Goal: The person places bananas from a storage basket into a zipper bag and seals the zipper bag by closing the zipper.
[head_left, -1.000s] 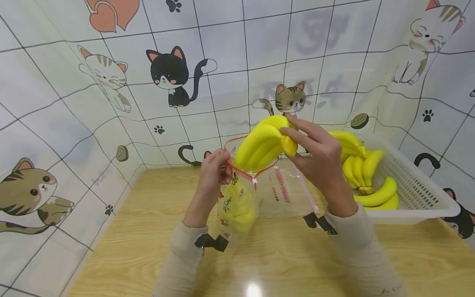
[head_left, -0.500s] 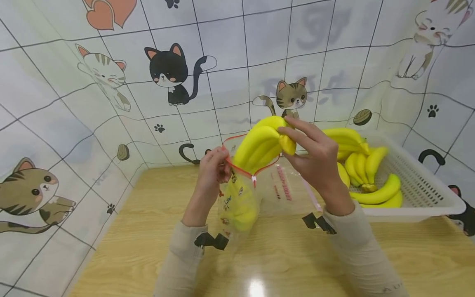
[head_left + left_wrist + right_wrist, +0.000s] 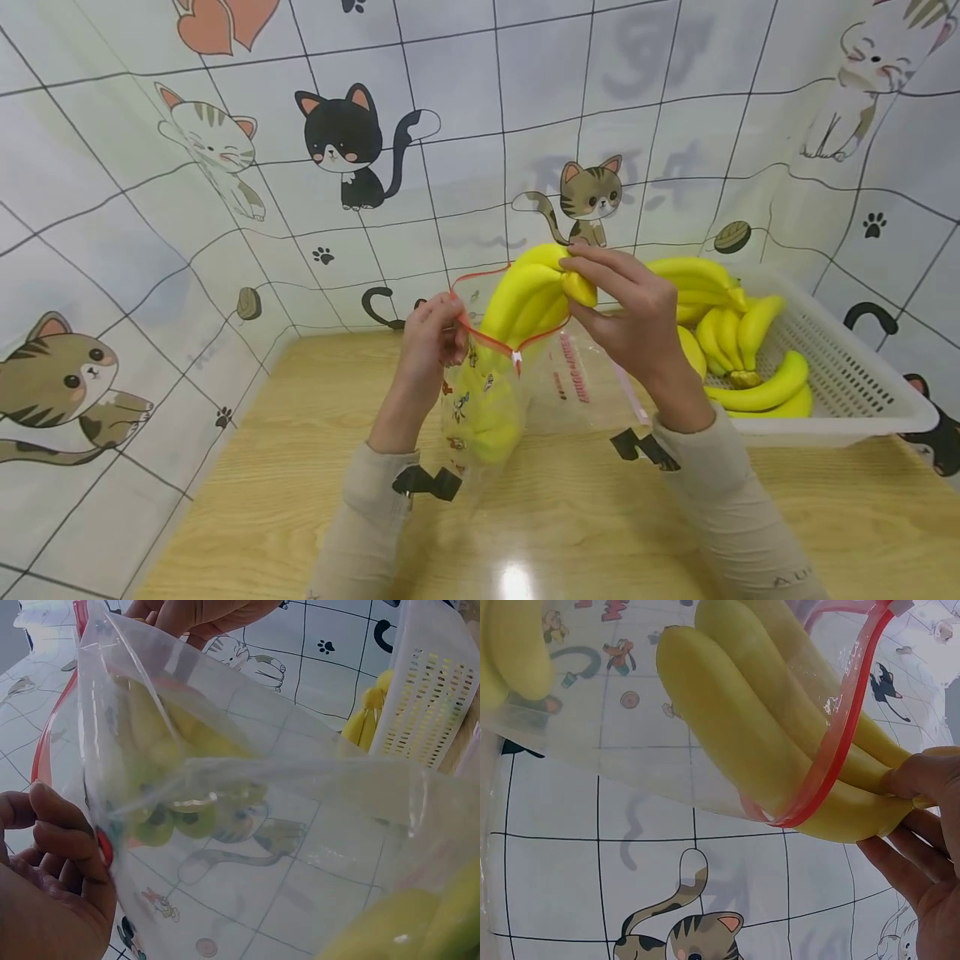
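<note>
My right hand (image 3: 626, 312) pinches a bunch of bananas (image 3: 528, 296) by its stem end. The bananas' tips point down through the red-rimmed mouth of a clear zip bag (image 3: 457, 408) with small cartoon prints. My left hand (image 3: 427, 346) pinches the bag's rim at the left and keeps the mouth apart. Another bunch lies low in the bag, seen as yellow shapes (image 3: 397, 930) in the left wrist view. From the right wrist, the bananas (image 3: 742, 720) show well inside the red zip edge (image 3: 847, 735), while the stem end stays outside in my fingers.
A white perforated basket (image 3: 847, 375) with several banana bunches (image 3: 738, 337) stands on the right of the wooden table (image 3: 300, 467). Behind the bag lies a flat clear zip bag (image 3: 581, 383) with pink print. A cat-patterned sheet (image 3: 465, 125) rises behind and at the sides.
My right hand has lowered the banana bunch slightly, deeper into the bag's mouth. My left hand keeps its hold on the rim. The head view has shifted a little.
</note>
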`<state>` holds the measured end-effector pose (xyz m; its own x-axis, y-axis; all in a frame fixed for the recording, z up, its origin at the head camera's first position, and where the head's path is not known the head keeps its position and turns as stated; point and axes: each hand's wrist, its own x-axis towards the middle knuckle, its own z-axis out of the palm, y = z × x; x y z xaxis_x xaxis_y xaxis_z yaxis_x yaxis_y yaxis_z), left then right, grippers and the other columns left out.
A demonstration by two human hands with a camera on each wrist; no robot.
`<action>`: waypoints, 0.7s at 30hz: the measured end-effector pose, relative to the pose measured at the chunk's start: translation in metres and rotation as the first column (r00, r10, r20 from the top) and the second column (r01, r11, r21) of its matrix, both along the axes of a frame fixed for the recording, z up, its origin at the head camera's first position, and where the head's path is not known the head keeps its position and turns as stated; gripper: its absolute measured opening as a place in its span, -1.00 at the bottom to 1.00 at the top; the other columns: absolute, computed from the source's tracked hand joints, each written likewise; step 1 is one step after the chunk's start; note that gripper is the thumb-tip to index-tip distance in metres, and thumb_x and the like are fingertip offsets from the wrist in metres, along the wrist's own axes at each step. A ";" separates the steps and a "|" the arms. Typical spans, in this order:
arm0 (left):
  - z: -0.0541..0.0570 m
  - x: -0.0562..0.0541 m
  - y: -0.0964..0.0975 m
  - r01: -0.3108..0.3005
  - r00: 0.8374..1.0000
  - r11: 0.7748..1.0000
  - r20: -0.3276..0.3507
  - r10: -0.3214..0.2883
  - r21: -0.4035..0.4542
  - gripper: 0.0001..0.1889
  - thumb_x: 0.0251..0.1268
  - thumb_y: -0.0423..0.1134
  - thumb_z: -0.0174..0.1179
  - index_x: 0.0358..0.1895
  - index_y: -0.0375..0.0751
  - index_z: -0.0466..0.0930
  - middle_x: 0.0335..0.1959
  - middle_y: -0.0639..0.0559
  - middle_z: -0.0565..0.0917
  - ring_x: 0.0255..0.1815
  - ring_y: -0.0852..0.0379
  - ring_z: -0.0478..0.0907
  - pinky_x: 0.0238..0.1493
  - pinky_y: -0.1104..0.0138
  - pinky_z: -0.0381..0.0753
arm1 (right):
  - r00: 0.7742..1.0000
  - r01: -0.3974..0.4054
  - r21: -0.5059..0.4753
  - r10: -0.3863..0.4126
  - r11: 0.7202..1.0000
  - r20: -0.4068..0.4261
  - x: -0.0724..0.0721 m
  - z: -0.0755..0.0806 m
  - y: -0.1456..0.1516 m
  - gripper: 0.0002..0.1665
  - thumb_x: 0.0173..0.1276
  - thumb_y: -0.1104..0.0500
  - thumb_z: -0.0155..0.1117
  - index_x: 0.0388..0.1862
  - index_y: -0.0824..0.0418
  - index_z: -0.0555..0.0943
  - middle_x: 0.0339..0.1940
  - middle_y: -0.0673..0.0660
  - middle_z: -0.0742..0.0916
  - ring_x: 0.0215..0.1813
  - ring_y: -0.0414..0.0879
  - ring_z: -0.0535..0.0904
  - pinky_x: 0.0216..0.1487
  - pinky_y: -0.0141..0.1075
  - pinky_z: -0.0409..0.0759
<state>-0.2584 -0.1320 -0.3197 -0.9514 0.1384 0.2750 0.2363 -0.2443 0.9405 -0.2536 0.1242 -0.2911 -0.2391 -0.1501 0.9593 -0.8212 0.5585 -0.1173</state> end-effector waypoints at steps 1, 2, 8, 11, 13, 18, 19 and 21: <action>0.000 0.000 0.000 -0.002 1.000 1.000 0.001 0.002 0.001 -0.69 0.52 -0.18 0.05 -0.50 -0.11 0.43 -0.72 0.10 0.40 -0.73 0.16 0.26 -0.63 0.37 0.21 | 1.000 -0.006 0.001 0.006 1.000 0.005 0.000 0.000 0.000 -0.53 0.08 0.49 0.54 0.02 0.27 0.77 0.06 0.25 0.81 0.12 0.20 0.76 0.34 -0.59 0.45; 0.000 0.000 0.000 -0.004 1.000 1.000 0.002 0.004 0.002 -0.69 0.52 -0.18 0.05 -0.50 -0.12 0.43 -0.72 0.11 0.40 -0.73 0.17 0.26 -0.63 0.38 0.21 | 1.000 -0.009 0.002 0.009 1.000 0.009 0.000 0.000 0.000 -0.53 0.08 0.49 0.54 0.01 0.26 0.77 0.05 0.24 0.81 0.11 0.20 0.76 0.33 -0.59 0.45; 0.001 -0.001 -0.001 -0.015 1.000 1.000 0.009 0.015 -0.003 -0.69 0.51 -0.18 0.06 -0.50 -0.12 0.43 -0.72 0.11 0.41 -0.74 0.17 0.26 -0.64 0.37 0.20 | 0.999 -0.026 0.022 0.025 0.999 0.027 0.001 0.001 0.000 -0.54 0.09 0.47 0.54 0.01 0.23 0.78 0.02 0.21 0.82 0.03 0.15 0.79 0.28 -0.62 0.47; 0.001 -0.001 -0.001 -0.011 1.000 1.000 0.013 0.011 -0.005 -0.69 0.51 -0.17 0.06 -0.50 -0.12 0.43 -0.73 0.10 0.41 -0.74 0.17 0.27 -0.63 0.35 0.20 | 0.999 -0.029 0.036 0.028 0.999 0.027 0.001 0.001 0.000 -0.54 0.09 0.46 0.55 0.01 0.23 0.78 0.00 0.20 0.83 0.00 0.13 0.79 0.26 -0.63 0.47; 0.001 -0.002 -0.001 -0.011 1.000 1.000 0.017 0.011 -0.006 -0.69 0.51 -0.17 0.06 -0.50 -0.12 0.42 -0.73 0.10 0.42 -0.74 0.17 0.27 -0.63 0.35 0.21 | 0.999 -0.035 0.045 0.033 0.998 0.030 0.001 0.000 0.000 -0.54 0.09 0.46 0.55 0.01 0.23 0.78 -0.01 0.20 0.83 -0.01 0.13 0.79 0.26 -0.64 0.47; 0.001 -0.001 -0.002 -0.013 1.000 1.000 0.013 0.013 -0.004 -0.68 0.52 -0.16 0.06 -0.50 -0.12 0.41 -0.72 0.10 0.41 -0.74 0.17 0.28 -0.64 0.38 0.23 | 0.999 -0.034 0.084 0.033 0.996 0.019 0.000 -0.001 0.000 -0.55 0.10 0.43 0.55 0.02 0.23 0.78 0.01 0.19 0.83 0.00 0.10 0.79 0.22 -0.60 0.52; 0.001 -0.001 -0.002 -0.013 1.000 1.000 0.010 0.013 -0.004 -0.68 0.52 -0.16 0.06 -0.50 -0.12 0.41 -0.72 0.10 0.41 -0.74 0.17 0.28 -0.64 0.38 0.23 | 0.999 -0.030 0.095 0.029 0.995 0.013 0.000 -0.001 0.000 -0.55 0.10 0.43 0.56 0.02 0.23 0.78 0.02 0.19 0.83 0.00 0.09 0.80 0.21 -0.59 0.54; 0.001 -0.001 -0.002 -0.009 1.000 1.000 0.006 0.009 -0.005 -0.68 0.53 -0.16 0.05 -0.50 -0.11 0.41 -0.72 0.10 0.40 -0.74 0.17 0.28 -0.63 0.38 0.22 | 1.000 -0.028 0.110 0.028 0.994 0.010 0.000 -0.002 0.000 -0.54 0.09 0.42 0.57 0.02 0.23 0.78 0.02 0.18 0.83 -0.01 0.07 0.80 0.18 -0.56 0.57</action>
